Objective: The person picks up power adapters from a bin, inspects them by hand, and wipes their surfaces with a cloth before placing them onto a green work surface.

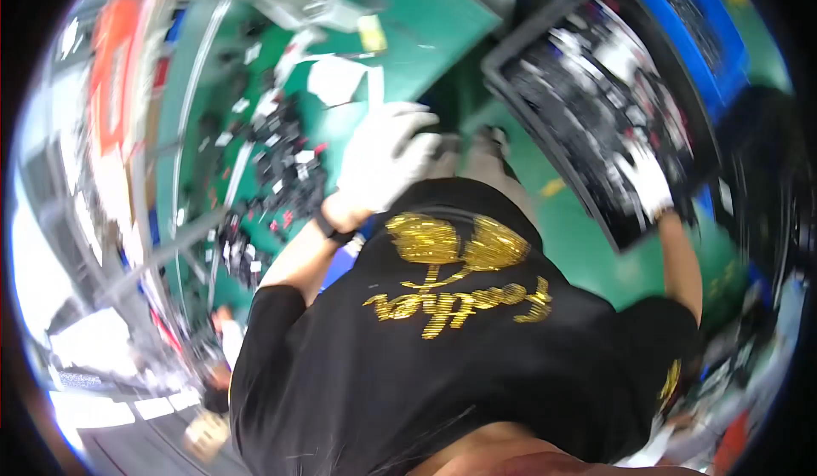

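My left hand, in a white glove and blurred by motion, is over the edge of the green table. Its fingers curve apart, and I see nothing between them. A small white piece lies on the table just beyond it. Off to the right, my right hand, also gloved in white, reaches into a large black tray. Its fingers are spread over a heap of dark and pale small parts, which it seems to touch; blur hides their kind.
Many small black parts lie scattered over the green surface at left. A yellow tag-like piece is at the far side. Blue crates stand beyond the black tray. Metal rails cross the left side.
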Available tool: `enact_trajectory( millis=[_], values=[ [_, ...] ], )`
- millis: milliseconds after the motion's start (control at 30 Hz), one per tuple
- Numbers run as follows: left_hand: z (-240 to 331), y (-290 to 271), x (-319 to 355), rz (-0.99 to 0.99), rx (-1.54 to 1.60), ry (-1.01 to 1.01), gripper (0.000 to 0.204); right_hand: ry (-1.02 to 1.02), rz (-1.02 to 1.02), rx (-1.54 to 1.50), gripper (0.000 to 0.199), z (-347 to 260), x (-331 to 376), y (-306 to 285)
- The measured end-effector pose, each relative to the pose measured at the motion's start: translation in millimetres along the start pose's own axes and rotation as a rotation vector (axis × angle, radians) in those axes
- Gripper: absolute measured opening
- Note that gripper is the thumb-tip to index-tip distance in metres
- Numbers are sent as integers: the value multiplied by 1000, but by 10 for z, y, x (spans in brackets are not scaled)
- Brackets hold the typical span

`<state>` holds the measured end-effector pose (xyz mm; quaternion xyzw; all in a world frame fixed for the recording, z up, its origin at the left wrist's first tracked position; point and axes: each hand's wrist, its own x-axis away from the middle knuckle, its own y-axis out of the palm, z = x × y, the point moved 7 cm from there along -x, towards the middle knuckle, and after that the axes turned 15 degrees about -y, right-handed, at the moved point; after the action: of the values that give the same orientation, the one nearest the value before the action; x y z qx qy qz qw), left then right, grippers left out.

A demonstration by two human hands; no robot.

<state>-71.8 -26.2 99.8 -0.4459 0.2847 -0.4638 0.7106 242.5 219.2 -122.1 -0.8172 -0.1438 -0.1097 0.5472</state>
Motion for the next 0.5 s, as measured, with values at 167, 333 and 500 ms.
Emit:
enact_trajectory(
  millis=[167,333,500],
  values=[
    [-740,91,247,72,214,-347,23,-2,-229,303,50,154,193,377],
    [-2160,-717,490,260,-4,-633,27,338,-147,325,64,-509,-349,-604],
    [-4101,-1162,509,366,-207,-972,42,45,439,-307,48,-1562,-1787,-1587]
  ],
)
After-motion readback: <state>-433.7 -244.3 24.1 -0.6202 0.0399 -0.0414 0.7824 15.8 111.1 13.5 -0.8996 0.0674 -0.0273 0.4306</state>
